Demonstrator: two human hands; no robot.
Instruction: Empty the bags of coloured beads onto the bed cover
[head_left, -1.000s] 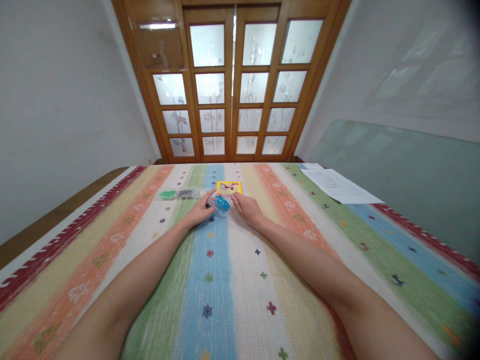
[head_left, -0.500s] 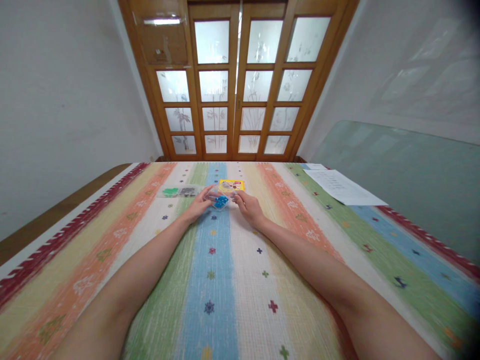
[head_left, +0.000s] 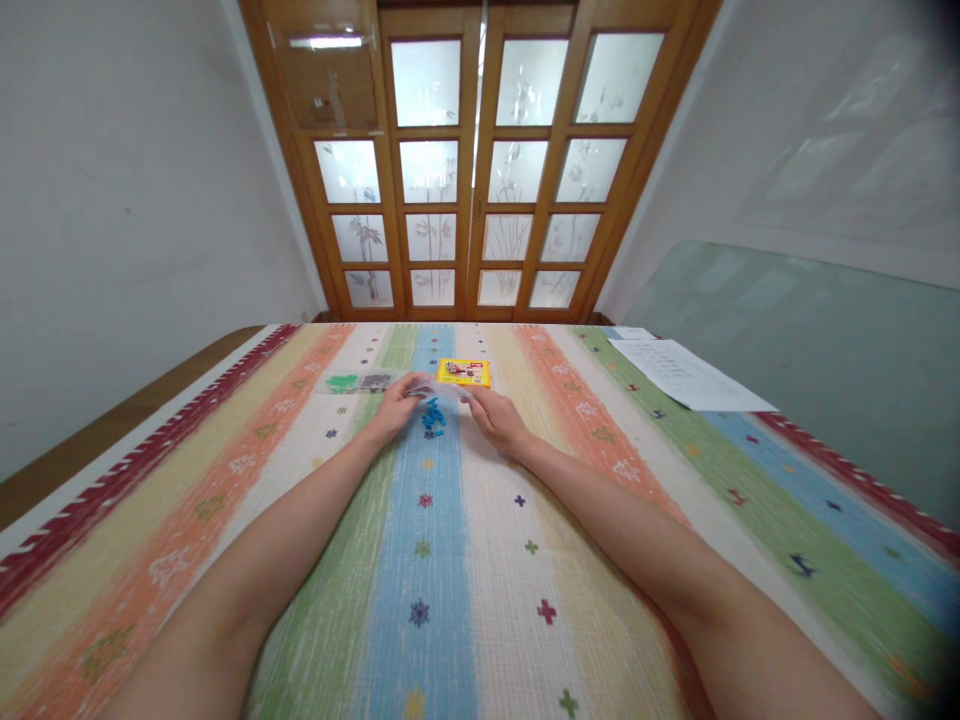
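Note:
A clear plastic bag (head_left: 444,391) is held between both hands, tilted over the cloth. My left hand (head_left: 397,408) grips its left side, and my right hand (head_left: 495,420) pinches the right side. Below the bag's lower edge, several small blue pieces (head_left: 433,417) lie or tumble in a loose heap on the blue stripe; their exact kind is too small to make out. Just behind the bag stands a yellow box (head_left: 465,372) with a printed picture. Left of my left hand are clear packs with green pieces (head_left: 342,383) and dark grey pieces (head_left: 374,382).
A striped tablecloth (head_left: 495,600) covers the table. White paper sheets (head_left: 686,375) lie at the right, near a pale green glass-like panel (head_left: 810,345). Beyond the table's far edge are wooden doors (head_left: 469,230) with frosted panes.
The bag has been tipped, and the blue pieces that were inside it are now out beneath it on the cloth. More of the yellow box shows. Both hands stay nearly in place.

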